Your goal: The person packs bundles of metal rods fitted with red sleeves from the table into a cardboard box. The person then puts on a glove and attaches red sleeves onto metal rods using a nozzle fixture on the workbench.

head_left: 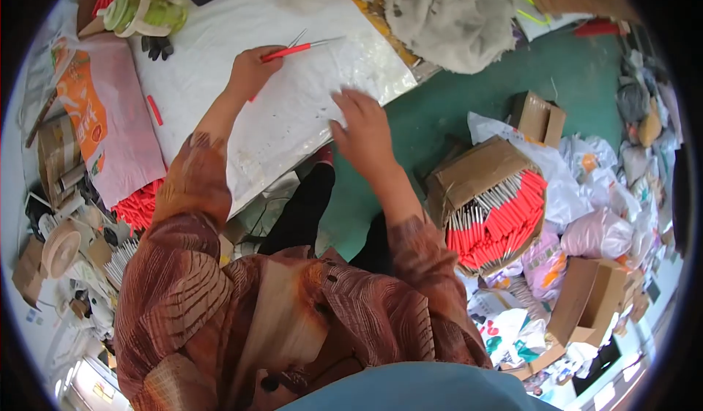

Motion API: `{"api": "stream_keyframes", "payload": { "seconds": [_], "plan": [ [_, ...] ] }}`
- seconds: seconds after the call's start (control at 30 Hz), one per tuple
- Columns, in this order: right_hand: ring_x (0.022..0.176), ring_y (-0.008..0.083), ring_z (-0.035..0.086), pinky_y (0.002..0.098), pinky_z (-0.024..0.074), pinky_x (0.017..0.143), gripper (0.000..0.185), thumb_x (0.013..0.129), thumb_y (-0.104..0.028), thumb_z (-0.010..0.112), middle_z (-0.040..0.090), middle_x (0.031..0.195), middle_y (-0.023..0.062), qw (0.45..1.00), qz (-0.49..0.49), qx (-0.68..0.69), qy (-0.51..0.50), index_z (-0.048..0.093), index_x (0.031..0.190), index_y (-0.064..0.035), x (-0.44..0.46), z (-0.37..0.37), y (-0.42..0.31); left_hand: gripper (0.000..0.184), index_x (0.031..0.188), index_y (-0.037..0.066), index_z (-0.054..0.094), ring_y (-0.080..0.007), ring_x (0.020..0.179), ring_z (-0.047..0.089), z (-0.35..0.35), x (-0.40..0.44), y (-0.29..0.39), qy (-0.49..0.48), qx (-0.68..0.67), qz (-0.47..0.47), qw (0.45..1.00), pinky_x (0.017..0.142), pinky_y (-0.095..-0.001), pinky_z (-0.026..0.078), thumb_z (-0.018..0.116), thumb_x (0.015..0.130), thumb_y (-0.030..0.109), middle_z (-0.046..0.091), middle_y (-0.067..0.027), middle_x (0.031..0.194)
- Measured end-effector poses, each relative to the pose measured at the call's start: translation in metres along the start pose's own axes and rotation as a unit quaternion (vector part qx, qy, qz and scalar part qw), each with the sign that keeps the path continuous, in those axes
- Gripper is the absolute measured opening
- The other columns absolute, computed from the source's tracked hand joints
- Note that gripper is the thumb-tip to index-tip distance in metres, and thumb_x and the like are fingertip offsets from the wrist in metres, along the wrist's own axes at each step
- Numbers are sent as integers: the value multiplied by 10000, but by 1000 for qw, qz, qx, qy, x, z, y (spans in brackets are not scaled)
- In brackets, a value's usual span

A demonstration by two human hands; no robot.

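My left hand (253, 73) is closed on a slim tool with a red handle (287, 52) and a thin metal shaft that points right over the white table. A second thin metal shaft (297, 38) sticks out beyond the same fingers; its other end is hidden. My right hand (364, 131) hovers near the table's front edge, thumb and fingers apart, the fingertips smeared by motion, with nothing visible in it. A short red tube (154, 110) lies on the white tabletop (220, 30) left of my left forearm. Another bit of red shows just below my left hand.
A cardboard box (469, 173) packed with red-handled metal pieces stands at my right. Left of the table, a pink bag (117, 111) spills red tubes (139, 204). A green jar (146, 14) and grey cloth (447, 19) are at the back. Plastic bags and cartons (586, 301) crowd the right.
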State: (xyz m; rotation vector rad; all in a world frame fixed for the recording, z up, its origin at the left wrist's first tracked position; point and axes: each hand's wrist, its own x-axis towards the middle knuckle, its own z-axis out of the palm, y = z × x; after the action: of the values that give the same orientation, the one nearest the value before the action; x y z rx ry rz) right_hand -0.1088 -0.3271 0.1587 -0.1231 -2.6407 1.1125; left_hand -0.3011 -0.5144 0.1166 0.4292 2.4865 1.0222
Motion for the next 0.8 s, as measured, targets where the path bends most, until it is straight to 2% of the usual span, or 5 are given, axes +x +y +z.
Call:
{"api": "stream_keyframes", "payload": {
  "seconds": [0.2, 0.27, 0.4, 0.57, 0.8],
  "plan": [
    [995, 278, 553, 411, 438, 851, 473, 676, -118, 646, 585, 1033, 82, 971, -156, -148, 106, 547, 1138, -112, 14, 16, 5, 284, 1041, -37, 626, -109, 788, 588, 20, -82, 102, -172, -125, -139, 967, 701, -235, 476, 606, 849, 172, 649, -52, 888],
    [880, 251, 580, 389, 455, 759, 387, 678, -125, 645, 600, 900, 57, 996, -90, -9, 11, 553, 1053, -109, 6, 19, 16, 298, 1070, -33, 606, -130, 816, 602, 9, -109, 135, -147, -235, -156, 948, 703, -249, 486, 596, 858, 177, 644, -66, 942],
    [725, 300, 564, 402, 445, 638, 242, 695, -94, 647, 575, 779, 76, 941, -137, 228, 210, 562, 923, -95, 26, 9, 1, 350, 1132, -25, 565, -178, 846, 631, -2, -125, 122, -2, -422, -131, 897, 693, -283, 511, 594, 870, 205, 631, -109, 1029],
    [772, 377, 545, 422, 450, 682, 203, 861, -234, 594, 564, 749, 176, 965, 69, 252, 37, 536, 903, -45, 37, 50, 48, 409, 1212, 25, 519, -179, 895, 609, 25, -75, 110, 123, -265, -55, 955, 723, -300, 495, 583, 883, 260, 616, -104, 1079],
    [850, 401, 576, 469, 460, 716, 225, 865, -241, 571, 585, 933, 189, 946, 183, 213, 162, 551, 973, -44, -52, -96, 47, 423, 1248, 8, 491, -216, 996, 590, 78, -36, 124, -6, -247, -65, 967, 802, -319, 494, 558, 893, 229, 580, -134, 1162]
  ]
}}
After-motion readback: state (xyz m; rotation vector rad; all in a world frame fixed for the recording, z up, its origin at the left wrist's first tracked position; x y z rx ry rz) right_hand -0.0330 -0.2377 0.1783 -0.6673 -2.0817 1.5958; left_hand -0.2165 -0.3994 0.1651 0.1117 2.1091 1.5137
